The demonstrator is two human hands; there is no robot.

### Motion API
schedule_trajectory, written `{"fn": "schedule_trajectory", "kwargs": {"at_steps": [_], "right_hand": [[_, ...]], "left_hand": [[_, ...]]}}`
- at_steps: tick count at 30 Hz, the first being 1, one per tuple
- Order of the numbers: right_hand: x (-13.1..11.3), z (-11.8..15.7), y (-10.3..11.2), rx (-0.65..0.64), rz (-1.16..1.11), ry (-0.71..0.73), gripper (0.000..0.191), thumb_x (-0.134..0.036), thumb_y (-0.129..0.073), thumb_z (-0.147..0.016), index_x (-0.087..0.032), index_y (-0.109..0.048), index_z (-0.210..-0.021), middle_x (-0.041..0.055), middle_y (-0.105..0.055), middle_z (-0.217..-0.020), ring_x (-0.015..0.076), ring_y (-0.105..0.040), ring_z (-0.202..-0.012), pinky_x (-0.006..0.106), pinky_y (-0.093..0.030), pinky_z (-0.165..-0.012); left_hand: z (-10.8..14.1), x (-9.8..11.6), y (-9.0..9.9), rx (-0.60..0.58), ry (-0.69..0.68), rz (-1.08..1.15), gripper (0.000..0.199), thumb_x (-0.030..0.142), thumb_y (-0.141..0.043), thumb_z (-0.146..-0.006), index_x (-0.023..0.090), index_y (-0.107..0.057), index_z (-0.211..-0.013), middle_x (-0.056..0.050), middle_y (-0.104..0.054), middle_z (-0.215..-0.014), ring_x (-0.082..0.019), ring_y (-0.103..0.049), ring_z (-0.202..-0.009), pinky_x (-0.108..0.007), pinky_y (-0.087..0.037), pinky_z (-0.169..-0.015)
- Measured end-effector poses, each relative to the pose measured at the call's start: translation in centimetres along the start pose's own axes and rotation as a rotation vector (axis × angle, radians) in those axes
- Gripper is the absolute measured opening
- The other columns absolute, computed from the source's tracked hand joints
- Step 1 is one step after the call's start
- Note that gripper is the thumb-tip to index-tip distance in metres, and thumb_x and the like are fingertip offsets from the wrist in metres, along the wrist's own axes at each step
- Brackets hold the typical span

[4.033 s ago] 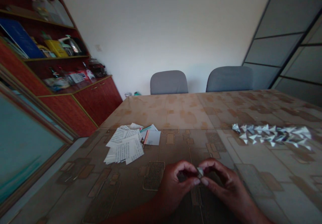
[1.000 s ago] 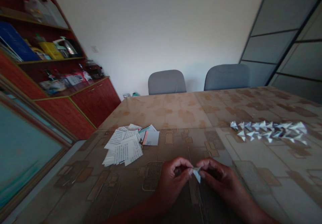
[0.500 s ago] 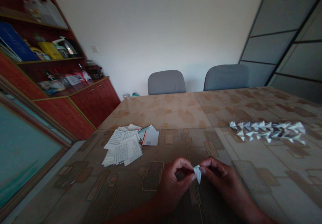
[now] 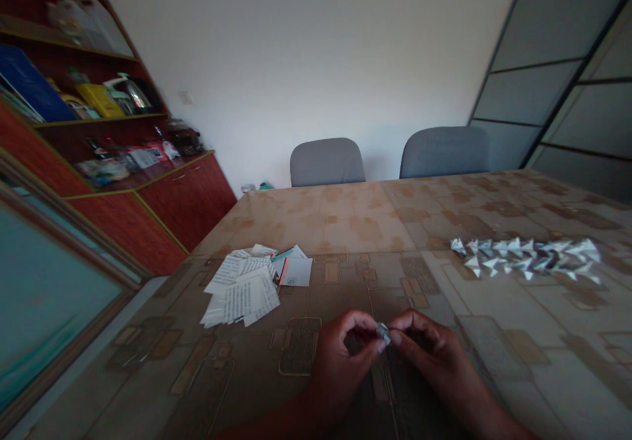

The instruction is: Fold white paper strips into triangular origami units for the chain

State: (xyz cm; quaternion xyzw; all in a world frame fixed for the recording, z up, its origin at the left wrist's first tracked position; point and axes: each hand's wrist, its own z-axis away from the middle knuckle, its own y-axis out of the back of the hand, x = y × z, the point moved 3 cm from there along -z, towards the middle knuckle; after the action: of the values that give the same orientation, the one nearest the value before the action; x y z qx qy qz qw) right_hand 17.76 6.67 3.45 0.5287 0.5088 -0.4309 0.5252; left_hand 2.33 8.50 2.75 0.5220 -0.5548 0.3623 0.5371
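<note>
Above the near part of the table, a small folded piece of paper [image 4: 383, 333] is pinched between my two hands. My left hand [image 4: 343, 354] grips its left side between thumb and index finger. From the other side, the thumb and fingertips of my right hand [image 4: 434, 354] press on its right edge. The fingertips partly cover the paper. To the left lies a loose pile of printed paper slips [image 4: 247, 288], with a white card [image 4: 297, 272] at its right. Several small pointed folded-paper pieces [image 4: 528, 255] stand in rows at the right.
A patterned cloth covers the table [image 4: 345, 222]. Two grey chairs, a left one [image 4: 326, 161] and a right one [image 4: 444, 152], stand at its far edge by the wall. A red-brown cabinet [image 4: 182, 190] with loaded shelves is at the left.
The folded paper's point, which hung downward between my fingers, no longer shows; the paper now looks smaller and more compact. My right fingertips have shifted slightly left. The pile and rows are unchanged.
</note>
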Motion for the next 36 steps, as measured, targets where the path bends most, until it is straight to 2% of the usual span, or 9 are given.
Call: {"fn": "schedule_trajectory", "kwargs": {"at_steps": [6,14,22,31,36], "right_hand": [[0.4,0.1,0.0,0.010,-0.001,-0.009,0.028,-0.046,-0.064,-0.082,-0.020,-0.066,-0.073,0.0009,-0.067,-0.069,0.0171,-0.062,-0.068,0.025,-0.049,-0.064],[0.2,-0.1,0.2,0.011,-0.072,-0.041,0.030,-0.049,-0.066,-0.079,-0.020,-0.066,-0.072,0.0000,-0.066,-0.068,0.0157,-0.060,-0.065,0.023,-0.048,-0.062],[0.1,-0.1,0.2,0.003,-0.063,-0.041,0.031,-0.050,-0.066,-0.079,-0.019,-0.067,-0.073,0.0006,-0.066,-0.068,0.0164,-0.061,-0.066,0.024,-0.048,-0.063],[-0.1,-0.1,0.1,-0.012,-0.080,-0.047,0.035,-0.052,-0.060,-0.083,-0.020,-0.060,-0.070,-0.0025,-0.058,-0.062,0.0134,-0.053,-0.058,0.022,-0.043,-0.056],[-0.2,0.3,0.1,0.015,0.042,0.013,0.030,-0.046,-0.058,-0.087,-0.020,-0.061,-0.072,-0.0012,-0.061,-0.066,0.0149,-0.057,-0.064,0.022,-0.045,-0.059]], "left_hand": [[-0.1,-0.3,0.0,0.024,-0.001,0.013,0.005,0.015,-0.067,-0.072,0.018,-0.066,-0.076,-0.001,-0.069,-0.074,-0.015,-0.064,-0.071,-0.023,-0.048,-0.068],[0.0,-0.4,0.1,-0.038,0.005,0.153,0.008,0.019,-0.069,-0.076,0.017,-0.066,-0.083,-0.003,-0.070,-0.082,-0.017,-0.065,-0.079,-0.025,-0.050,-0.074],[0.0,-0.4,0.1,-0.051,0.021,0.205,0.008,0.019,-0.068,-0.076,0.016,-0.066,-0.083,-0.004,-0.069,-0.082,-0.017,-0.065,-0.079,-0.025,-0.050,-0.073],[0.3,-1.4,-0.1,-0.077,-0.004,0.229,0.015,0.015,-0.054,-0.086,0.019,-0.062,-0.098,-0.001,-0.067,-0.083,-0.014,-0.064,-0.075,-0.023,-0.049,-0.071],[0.4,-0.7,0.3,-0.050,0.030,0.212,0.013,0.023,-0.055,-0.088,0.019,-0.063,-0.097,-0.003,-0.067,-0.087,-0.016,-0.064,-0.081,-0.023,-0.049,-0.073]]}}
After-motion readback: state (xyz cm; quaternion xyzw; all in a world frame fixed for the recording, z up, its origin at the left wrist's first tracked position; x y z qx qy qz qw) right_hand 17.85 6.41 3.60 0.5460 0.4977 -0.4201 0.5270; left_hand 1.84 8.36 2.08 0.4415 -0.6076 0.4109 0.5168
